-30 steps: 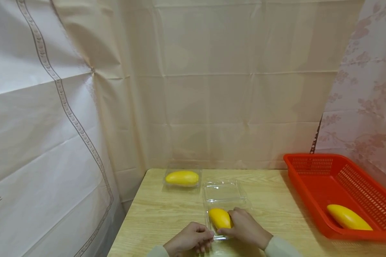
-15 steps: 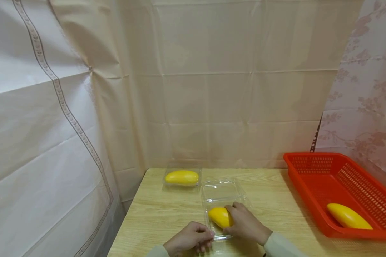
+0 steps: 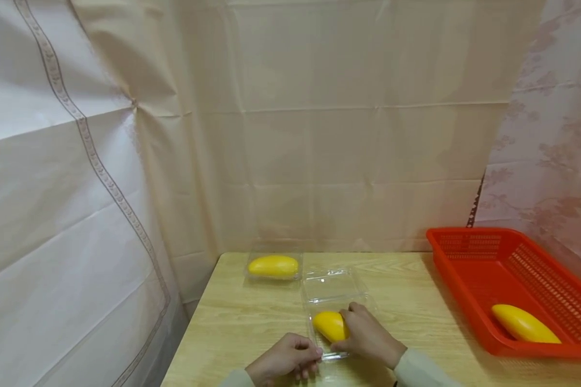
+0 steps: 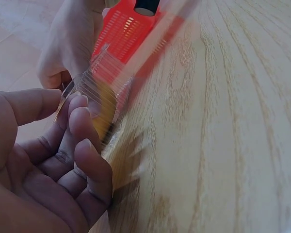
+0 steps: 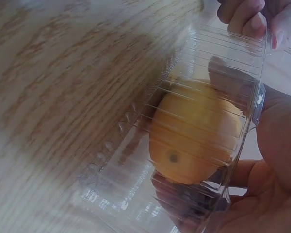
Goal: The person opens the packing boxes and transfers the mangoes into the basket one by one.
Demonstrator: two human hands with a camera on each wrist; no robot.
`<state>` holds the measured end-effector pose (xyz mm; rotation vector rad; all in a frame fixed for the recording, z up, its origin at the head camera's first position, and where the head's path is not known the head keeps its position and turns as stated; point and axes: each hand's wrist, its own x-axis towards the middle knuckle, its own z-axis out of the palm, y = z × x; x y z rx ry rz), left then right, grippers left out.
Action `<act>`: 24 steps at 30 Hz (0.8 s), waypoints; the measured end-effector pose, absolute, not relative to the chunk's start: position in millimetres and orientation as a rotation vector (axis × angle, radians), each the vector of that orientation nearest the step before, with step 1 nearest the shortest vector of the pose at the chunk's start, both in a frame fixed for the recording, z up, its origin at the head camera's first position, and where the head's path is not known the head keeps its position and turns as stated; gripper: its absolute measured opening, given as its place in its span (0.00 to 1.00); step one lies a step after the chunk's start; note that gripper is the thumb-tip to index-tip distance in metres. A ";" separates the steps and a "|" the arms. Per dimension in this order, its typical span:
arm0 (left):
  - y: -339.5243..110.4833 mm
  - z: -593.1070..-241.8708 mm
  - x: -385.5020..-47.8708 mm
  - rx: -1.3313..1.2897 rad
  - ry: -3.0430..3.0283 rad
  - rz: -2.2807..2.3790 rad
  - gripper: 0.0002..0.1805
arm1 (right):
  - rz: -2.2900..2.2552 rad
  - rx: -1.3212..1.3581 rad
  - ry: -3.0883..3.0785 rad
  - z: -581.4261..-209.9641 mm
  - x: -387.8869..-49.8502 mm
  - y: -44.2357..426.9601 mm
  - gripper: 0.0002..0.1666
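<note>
An open clear plastic clamshell box (image 3: pixel 330 287) lies on the wooden table with its lid folded back, away from me. Inside its near half is a yellow mango (image 3: pixel 328 325). My right hand (image 3: pixel 370 336) reaches into the box and holds the mango, thumb and fingers on either side; in the right wrist view the mango (image 5: pixel 191 131) shows through the ribbed wall. At the near left corner, my left hand (image 3: pixel 287 356) pinches the box rim between thumb and fingertips, as the left wrist view of the left hand (image 4: pixel 53 160) shows. My right hand partly hides the mango.
Another mango (image 3: pixel 274 266) sits in a clear box (image 3: pixel 297 252) near the table's back left edge. To the right stands a red plastic basket (image 3: pixel 457 295) with one mango (image 3: pixel 525 324) in it. Cloth sheets (image 3: pixel 344 134) hang behind the table.
My right hand has shifted its hold slightly on the mango, with its thumb moved lower beside it. My left hand keeps its pinch on the box rim.
</note>
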<state>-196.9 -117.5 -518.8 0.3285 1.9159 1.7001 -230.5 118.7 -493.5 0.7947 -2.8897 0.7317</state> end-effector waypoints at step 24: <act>-115.7 -516.6 -195.8 0.273 1.965 1.713 0.13 | 0.584 0.774 -2.764 -490.4 -230.1 122.5 0.40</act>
